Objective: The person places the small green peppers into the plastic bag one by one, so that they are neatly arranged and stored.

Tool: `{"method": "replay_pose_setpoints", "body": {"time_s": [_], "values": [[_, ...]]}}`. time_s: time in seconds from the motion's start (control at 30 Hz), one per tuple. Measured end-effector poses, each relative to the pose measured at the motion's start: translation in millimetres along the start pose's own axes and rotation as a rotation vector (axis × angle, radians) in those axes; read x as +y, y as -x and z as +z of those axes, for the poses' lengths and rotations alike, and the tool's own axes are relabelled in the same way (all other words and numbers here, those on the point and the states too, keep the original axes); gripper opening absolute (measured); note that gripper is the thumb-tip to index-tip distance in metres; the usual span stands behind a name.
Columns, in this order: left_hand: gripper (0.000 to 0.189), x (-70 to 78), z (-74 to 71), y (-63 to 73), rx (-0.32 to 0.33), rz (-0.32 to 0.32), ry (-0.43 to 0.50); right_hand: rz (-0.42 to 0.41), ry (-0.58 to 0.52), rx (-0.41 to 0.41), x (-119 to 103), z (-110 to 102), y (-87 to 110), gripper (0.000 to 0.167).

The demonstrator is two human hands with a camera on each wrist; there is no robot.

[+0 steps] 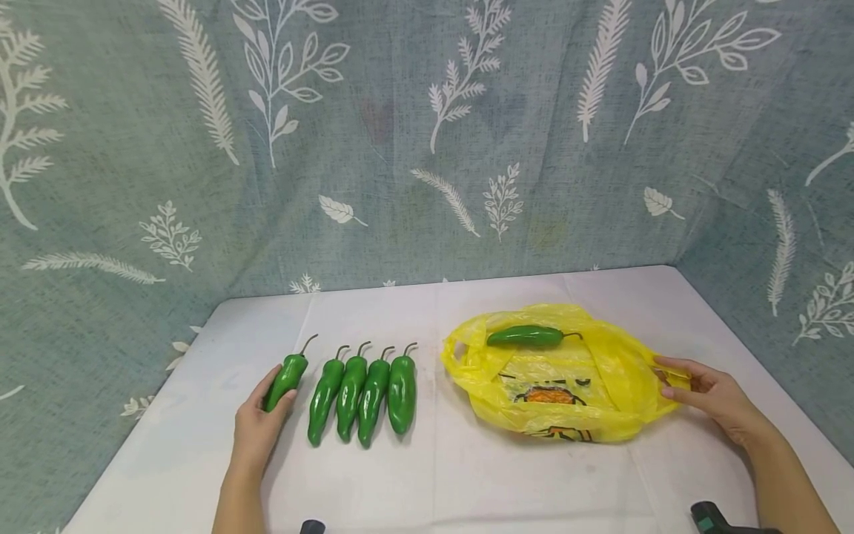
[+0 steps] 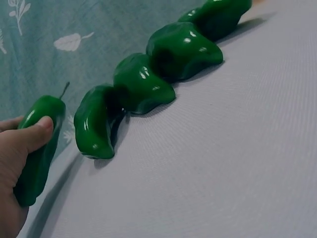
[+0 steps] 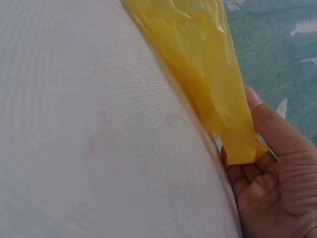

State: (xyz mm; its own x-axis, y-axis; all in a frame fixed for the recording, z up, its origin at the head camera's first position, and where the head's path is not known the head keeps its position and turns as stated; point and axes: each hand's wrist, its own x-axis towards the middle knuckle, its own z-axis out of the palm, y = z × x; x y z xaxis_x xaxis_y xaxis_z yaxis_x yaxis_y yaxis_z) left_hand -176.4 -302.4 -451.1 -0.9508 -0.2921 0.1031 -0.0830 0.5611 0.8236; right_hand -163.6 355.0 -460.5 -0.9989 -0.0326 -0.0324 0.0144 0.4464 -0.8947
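My left hand grips a green chili pepper on the left side of the table, its thin stem pointing up and away. In the left wrist view the thumb lies across that pepper. Just right of it, several more green chili peppers lie side by side in a row, stems toward the back. My right hand holds the right handle end of a yellow plastic bag, thumb on the near side. Another green chili pepper lies sideways at the back part of the bag.
A white cloth covers the table. Behind and beside it hangs a blue-green curtain with white leaf prints. Dark device ends show at the bottom edge near both forearms.
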Motion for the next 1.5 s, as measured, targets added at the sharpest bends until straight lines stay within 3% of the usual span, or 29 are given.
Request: {"method": "replay_pose_setpoints", "body": {"time_s": [0.27, 0.47, 0.83, 1.17, 1.5], "values": [[0.06, 17.3, -1.0, 1.6, 0.021, 0.026, 0.039, -0.01, -0.001, 0.003, 0.3, -0.5, 1.2, 0.053], [0.06, 31.4, 0.6, 2.3, -0.045, 0.06, 0.026, -0.022, -0.013, 0.004, 0.0, 0.0, 1.2, 0.052], [0.058, 37.4, 6.2, -2.1, -0.095, 0.112, -0.02, -0.015, -0.025, -0.003, 0.5, 2.6, 0.3, 0.052], [0.059, 61.5, 14.2, -5.8, -0.199, 0.115, 0.021, 0.006, 0.014, -0.01, -0.2, 2.3, -2.5, 0.057], [0.057, 82.3, 29.7, -11.7, -0.223, 0.161, 0.033, -0.014, -0.023, -0.016, 0.2, -1.1, -0.6, 0.052]]}}
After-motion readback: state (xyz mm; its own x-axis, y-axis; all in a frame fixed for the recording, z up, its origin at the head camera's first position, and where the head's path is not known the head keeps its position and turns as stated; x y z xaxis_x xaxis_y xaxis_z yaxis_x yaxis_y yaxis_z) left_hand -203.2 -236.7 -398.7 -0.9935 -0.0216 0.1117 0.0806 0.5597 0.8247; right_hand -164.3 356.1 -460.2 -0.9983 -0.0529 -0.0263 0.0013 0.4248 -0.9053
